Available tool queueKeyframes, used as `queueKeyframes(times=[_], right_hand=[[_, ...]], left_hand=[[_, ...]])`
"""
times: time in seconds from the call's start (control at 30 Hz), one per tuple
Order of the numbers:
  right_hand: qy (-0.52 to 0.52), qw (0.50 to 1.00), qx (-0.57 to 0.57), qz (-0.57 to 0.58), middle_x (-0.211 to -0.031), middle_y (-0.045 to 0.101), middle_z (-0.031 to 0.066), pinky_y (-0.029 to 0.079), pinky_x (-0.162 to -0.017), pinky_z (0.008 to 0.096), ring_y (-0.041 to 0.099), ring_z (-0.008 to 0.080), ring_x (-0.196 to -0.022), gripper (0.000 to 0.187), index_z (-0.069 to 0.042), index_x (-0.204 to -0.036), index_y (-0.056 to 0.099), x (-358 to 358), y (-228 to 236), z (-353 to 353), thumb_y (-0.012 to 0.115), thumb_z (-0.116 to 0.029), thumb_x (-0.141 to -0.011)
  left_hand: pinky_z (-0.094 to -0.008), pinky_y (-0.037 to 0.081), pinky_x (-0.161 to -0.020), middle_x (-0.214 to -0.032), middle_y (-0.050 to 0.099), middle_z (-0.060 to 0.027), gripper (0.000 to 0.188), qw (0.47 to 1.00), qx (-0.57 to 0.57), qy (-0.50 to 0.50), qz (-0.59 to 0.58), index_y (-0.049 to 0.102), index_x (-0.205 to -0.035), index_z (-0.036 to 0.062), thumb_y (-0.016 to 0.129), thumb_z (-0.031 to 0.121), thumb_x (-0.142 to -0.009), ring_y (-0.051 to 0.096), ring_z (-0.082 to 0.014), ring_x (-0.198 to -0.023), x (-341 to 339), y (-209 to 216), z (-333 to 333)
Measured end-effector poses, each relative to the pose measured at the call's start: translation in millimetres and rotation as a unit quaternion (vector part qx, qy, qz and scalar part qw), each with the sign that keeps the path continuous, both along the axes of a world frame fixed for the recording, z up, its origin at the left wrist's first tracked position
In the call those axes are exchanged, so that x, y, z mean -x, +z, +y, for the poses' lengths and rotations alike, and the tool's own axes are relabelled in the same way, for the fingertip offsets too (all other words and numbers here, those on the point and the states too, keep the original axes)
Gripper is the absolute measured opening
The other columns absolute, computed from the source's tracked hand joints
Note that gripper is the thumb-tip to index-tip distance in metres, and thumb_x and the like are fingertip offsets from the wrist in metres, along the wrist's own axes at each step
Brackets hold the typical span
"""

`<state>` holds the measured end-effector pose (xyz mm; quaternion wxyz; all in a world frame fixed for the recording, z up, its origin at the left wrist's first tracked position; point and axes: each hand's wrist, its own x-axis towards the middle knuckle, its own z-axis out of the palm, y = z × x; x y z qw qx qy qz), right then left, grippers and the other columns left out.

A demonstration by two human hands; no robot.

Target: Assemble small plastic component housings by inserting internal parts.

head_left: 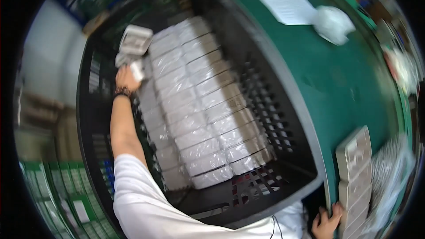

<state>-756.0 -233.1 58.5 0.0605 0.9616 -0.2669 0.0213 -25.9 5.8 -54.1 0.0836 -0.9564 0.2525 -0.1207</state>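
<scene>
A large black plastic crate [292, 102] holds rows of white-grey box-shaped pieces in clear wrap [195, 106]. My left hand [125, 80] reaches in on its left side, with fingers closed on a small white plastic piece [137, 71], slightly blurred. Just beyond that hand, a light grey moulded case [135, 40] leans against the far end of the rows. My right hand [328, 222] rests at the near edge of the green table, its fingers apart and beside a row of light grey plastic cases [355, 181]. It grips nothing that I can see.
The green table [305, 66] runs along the crate's right side. On it lie a paper sheet [281, 1], a crumpled white bag [333, 24] and clear plastic wrap [389, 181]. Green racks or trays [66, 194] stand at lower left.
</scene>
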Motion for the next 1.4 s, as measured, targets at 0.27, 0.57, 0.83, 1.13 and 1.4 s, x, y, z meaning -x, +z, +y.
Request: queueKeyframes(times=[0.27, 0.57, 0.83, 1.13, 1.4], right_hand=[[0.031, 0.996, -0.037, -0.079, -0.112, 0.049, 0.0124, 0.042, -0.090, 0.0394, 0.046, 0.0320, -0.108, 0.031, -0.005, -0.088, 0.062, 15.5, -6.5, -14.9, 0.063, -0.013, -0.058], [0.048, 0.993, -0.017, -0.107, -0.111, 0.050, 0.0109, 0.042, -0.090, 0.0375, 0.046, 0.0282, -0.108, 0.032, -0.005, -0.093, 0.060, 15.8, -8.3, -10.0, 0.063, -0.016, -0.063], [0.079, 0.966, -0.134, -0.207, -0.110, 0.050, 0.0142, 0.041, -0.088, 0.0401, 0.048, 0.0326, -0.105, 0.039, -0.010, -0.103, 0.058, -12.2, 75.1, -8.6, 0.068, -0.018, -0.066], [-0.068, 0.856, 0.006, -0.513, -0.106, 0.051, 0.0169, 0.043, -0.083, 0.0332, 0.051, 0.0310, -0.099, 0.040, -0.010, -0.109, 0.051, 40.5, 82.8, -32.1, 0.068, -0.014, -0.073], [-0.231, 0.522, -0.307, -0.761, -0.102, 0.051, 0.0091, 0.039, -0.084, 0.0299, 0.051, 0.0196, -0.093, 0.030, -0.004, -0.111, 0.047, 106.4, 89.0, -43.4, 0.052, -0.002, -0.081]], left_hand=[[-0.0423, 0.043, -0.087, -0.103, 0.056, -0.0197, 0.054, 0.997, -0.062, -0.037, -0.037, 0.050, -0.108, 0.0040, 0.070, 0.024, -0.062, 0.053, -0.0356, -0.098, 51.1, 21.3, 2.2], [-0.0418, 0.042, -0.083, -0.105, 0.056, -0.0203, 0.035, 0.978, 0.119, -0.092, -0.144, 0.052, -0.111, 0.0029, 0.056, 0.009, -0.078, 0.052, -0.0386, -0.099, 57.6, 153.6, -9.6], [-0.0342, 0.043, -0.070, -0.083, 0.051, -0.0135, 0.028, 0.739, 0.341, -0.562, -0.146, 0.050, -0.089, 0.0027, 0.066, 0.003, -0.066, 0.053, -0.0297, -0.078, 327.5, 269.1, -210.7], [-0.0284, 0.039, -0.078, -0.093, 0.050, -0.0076, 0.046, 0.421, 0.288, -0.667, 0.543, 0.041, -0.102, 0.0012, 0.073, 0.011, -0.070, 0.051, -0.0199, -0.087, 551.2, 242.2, -331.5], [-0.0275, 0.038, -0.091, -0.111, 0.050, -0.0099, 0.042, 0.280, 0.098, -0.322, 0.899, 0.038, -0.115, -0.0014, 0.061, 0.018, -0.085, 0.049, -0.0162, -0.108, 633.2, 271.5, -351.4]])
